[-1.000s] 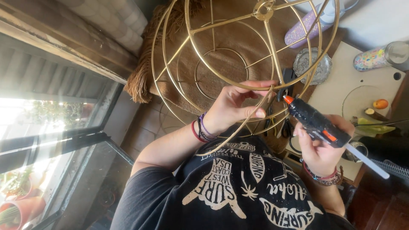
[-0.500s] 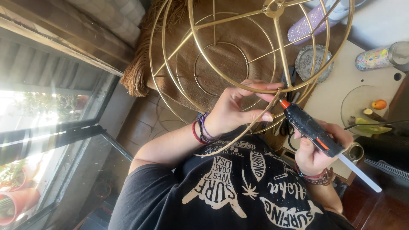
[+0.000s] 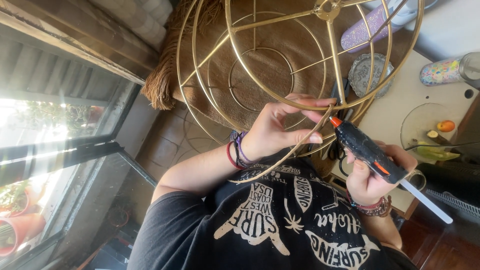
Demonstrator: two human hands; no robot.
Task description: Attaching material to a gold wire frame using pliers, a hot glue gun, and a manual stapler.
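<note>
The gold wire frame [image 3: 280,75] hangs in front of the person's chest, above a brown fringed mat [image 3: 210,65]. The left hand [image 3: 280,131] pinches a tan strip [image 3: 287,155] against its lower ring. The right hand [image 3: 372,175] grips a black glue gun [image 3: 365,150] (orange nozzle at the ring). Behind, a counter [image 3: 400,100] carries a glass plate [image 3: 425,125].

**Count of things in view**

Two hands [image 3: 272,132] [image 3: 372,175]. One black glue gun [image 3: 365,150] with one white glue stick [image 3: 425,200]. One gold wire frame [image 3: 300,55]. One tan cord [image 3: 285,157]. One desk [image 3: 400,100], bearing one silver dish [image 3: 369,75], one glass plate [image 3: 420,125] and one speckled bottle [image 3: 442,71]. One fringed mat [image 3: 162,82]. Two terracotta pots [image 3: 22,227] [image 3: 6,242].
</note>
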